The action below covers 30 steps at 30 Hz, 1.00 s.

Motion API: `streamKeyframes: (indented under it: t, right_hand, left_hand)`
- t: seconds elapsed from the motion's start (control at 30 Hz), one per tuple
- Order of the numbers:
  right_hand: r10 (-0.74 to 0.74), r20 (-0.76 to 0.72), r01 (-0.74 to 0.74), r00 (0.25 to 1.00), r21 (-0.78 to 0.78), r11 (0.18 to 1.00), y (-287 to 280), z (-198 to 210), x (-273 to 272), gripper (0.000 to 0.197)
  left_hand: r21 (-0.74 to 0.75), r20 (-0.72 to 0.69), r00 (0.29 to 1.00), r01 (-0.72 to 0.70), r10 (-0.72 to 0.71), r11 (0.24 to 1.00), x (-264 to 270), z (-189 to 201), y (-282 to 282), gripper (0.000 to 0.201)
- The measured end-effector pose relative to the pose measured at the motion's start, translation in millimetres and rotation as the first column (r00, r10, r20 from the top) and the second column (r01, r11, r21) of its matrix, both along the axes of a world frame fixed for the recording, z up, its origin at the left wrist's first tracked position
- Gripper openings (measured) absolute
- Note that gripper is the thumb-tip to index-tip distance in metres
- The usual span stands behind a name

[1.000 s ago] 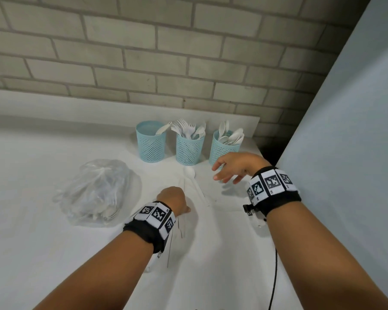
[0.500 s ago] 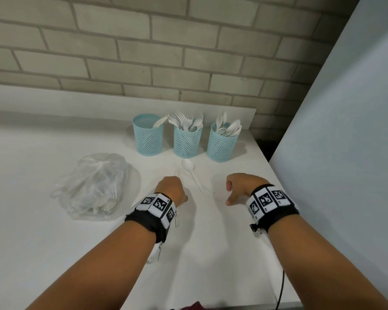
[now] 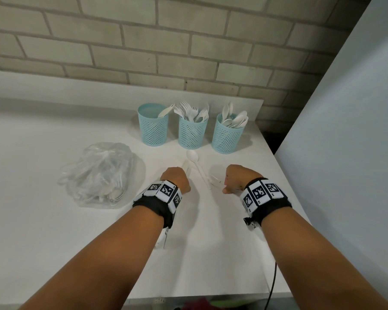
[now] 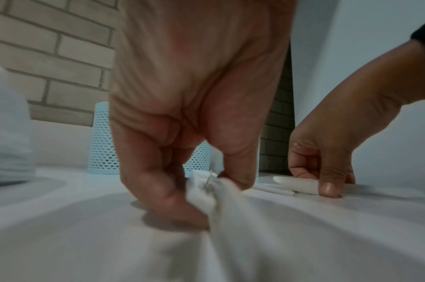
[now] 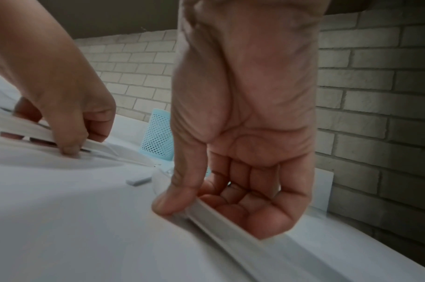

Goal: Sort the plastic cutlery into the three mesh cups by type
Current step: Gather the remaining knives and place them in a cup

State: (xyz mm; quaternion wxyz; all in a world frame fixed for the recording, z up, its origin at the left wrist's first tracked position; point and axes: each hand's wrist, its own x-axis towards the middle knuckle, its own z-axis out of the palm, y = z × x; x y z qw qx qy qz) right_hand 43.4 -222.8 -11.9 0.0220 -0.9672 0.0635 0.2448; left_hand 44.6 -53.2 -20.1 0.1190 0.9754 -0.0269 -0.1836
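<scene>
Your left hand [image 3: 176, 179] pinches a white plastic knife [image 4: 221, 198], your right hand [image 5: 240, 194] grips a white plastic handle [image 5: 214, 213]; lift each cleanly before heading for the blue mesh cups [image 3: 192, 130].

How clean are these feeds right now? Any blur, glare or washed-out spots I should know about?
Head view: sharp, evenly lit, soft shadows, but the loose spoon barely separates from the white table. Left wrist view: the white piece pinched by the left hand smears near the lens. Right wrist view: the handle under the right hand is motion-blurred, and the brick lines bend from wide-angle distortion.
</scene>
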Motion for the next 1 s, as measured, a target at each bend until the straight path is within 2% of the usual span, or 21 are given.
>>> streamKeyframes:
  t: [0.1, 0.17, 0.2, 0.27, 0.33, 0.37, 0.47, 0.53, 0.6, 0.67, 0.77, 1.0]
  right_hand:
    - [-0.009, -0.029, 0.01, 1.0, 0.017, 1.0, 0, 3, 0, 0.022]
    - [-0.047, -0.059, 0.051, 0.997, 0.06, 0.997, -3, 6, 2, 0.032]
    - [-0.069, -0.07, 0.075, 0.995, 0.093, 0.993, -4, 8, 3, 0.03]
    - [-0.137, -0.07, 0.151, 0.988, 0.269, 0.951, -1, 11, 7, 0.018]
    - [-0.243, -0.034, 0.231, 0.969, 0.463, 0.856, 7, 13, 13, 0.015]
    - [-0.251, -0.003, 0.22, 0.968, 0.494, 0.841, 11, 12, 18, 0.015]
    - [-0.182, 0.076, 0.124, 0.98, 0.48, 0.869, 25, 5, 27, 0.022]
    - [-0.174, 0.117, 0.089, 0.978, 0.522, 0.848, 33, -1, 30, 0.037]
    - [-0.161, 0.14, 0.06, 0.977, 0.544, 0.837, 37, -9, 33, 0.04]
    - [-0.112, 0.145, 0.029, 0.983, 0.481, 0.876, 40, -14, 38, 0.045]
    - [-0.096, 0.149, 0.03, 0.984, 0.394, 0.919, 44, -12, 43, 0.042]
    - [-0.058, 0.215, -0.013, 0.975, 0.317, 0.948, 51, -7, 40, 0.034]
  left_hand:
    - [-0.015, -0.022, 1.0, -0.02, 0.02, 1.0, 3, 1, -1, 0.029]
    - [-0.03, -0.034, 0.999, -0.04, 0.039, 0.999, 5, 0, 0, 0.019]
    - [-0.041, -0.043, 0.998, -0.056, 0.054, 0.998, 6, -1, 1, 0.021]
    - [-0.059, -0.054, 0.996, -0.077, 0.074, 0.995, 7, -2, 2, 0.031]
    - [-0.079, -0.058, 0.995, -0.088, 0.084, 0.993, 9, -3, 1, 0.025]
    - [-0.084, -0.052, 0.995, -0.085, 0.081, 0.993, 9, -3, 0, 0.019]
    - [-0.091, -0.047, 0.994, -0.104, 0.1, 0.99, 8, -3, 1, 0.029]
    - [-0.103, -0.051, 0.992, -0.12, 0.115, 0.987, 8, -2, 4, 0.035]
    - [-0.119, -0.045, 0.989, -0.144, 0.139, 0.982, 9, -3, 6, 0.041]
    - [-0.132, -0.031, 0.988, -0.155, 0.152, 0.979, 10, -4, 7, 0.038]
    - [-0.137, -0.017, 0.988, -0.155, 0.154, 0.978, 9, -7, 5, 0.027]
    - [-0.157, 0.018, 0.991, -0.131, 0.135, 0.979, 11, -8, 5, 0.027]
